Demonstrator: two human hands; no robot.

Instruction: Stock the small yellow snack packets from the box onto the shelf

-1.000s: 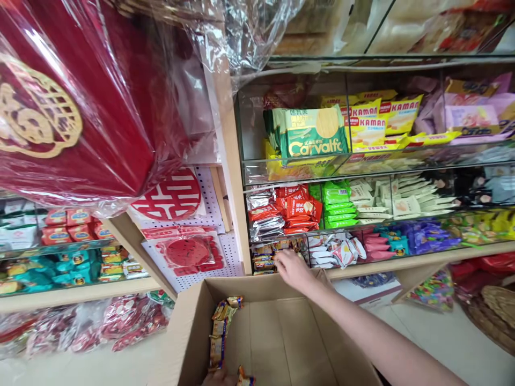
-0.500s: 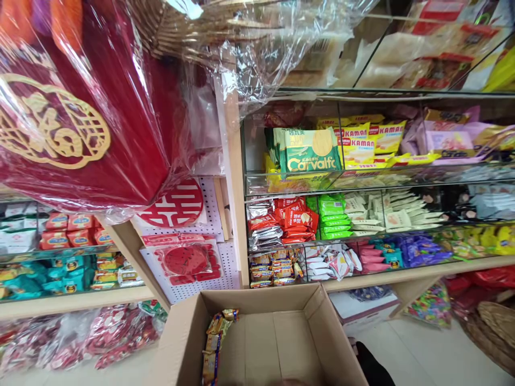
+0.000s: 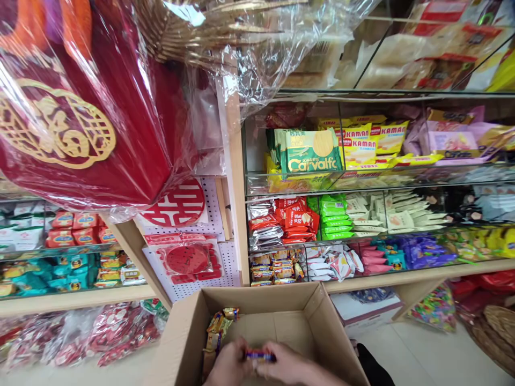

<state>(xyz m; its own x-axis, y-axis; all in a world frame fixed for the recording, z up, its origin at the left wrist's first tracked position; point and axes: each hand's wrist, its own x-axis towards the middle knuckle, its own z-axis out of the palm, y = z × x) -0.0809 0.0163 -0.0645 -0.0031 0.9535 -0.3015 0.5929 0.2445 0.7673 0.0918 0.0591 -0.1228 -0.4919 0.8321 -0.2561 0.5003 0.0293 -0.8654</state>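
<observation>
Where the view begins, at its bottom edge, the left hand (image 3: 228, 369) and the right hand (image 3: 289, 367) meet low inside an open cardboard box (image 3: 317, 327); the hands are together, fingers closed on the two ends of a small wrapped bar (image 3: 260, 355) held level between them, just above the box floor; to their left a strip of gold packets (image 3: 219, 324) leans in the box's far left corner, touching the wall; the rest of the box floor beyond the hands is bare card, with the side walls near each wrist; right of the box, pale floor (image 3: 422, 343) lies open as far as a wicker basket (image 3: 499, 327) at the frame's edge; the box's far rim sits just below the wooden shelf edge (image 3: 402, 274); behind that edge, glass-fronted compartments hold snack packets, the nearest filled with gold bars (image 3: 276, 268); higher, green biscuit packs (image 3: 311, 150) stand on a glass shelf; at upper left a red gift box (image 3: 80, 107) in clear film juts out over the aisle.
</observation>
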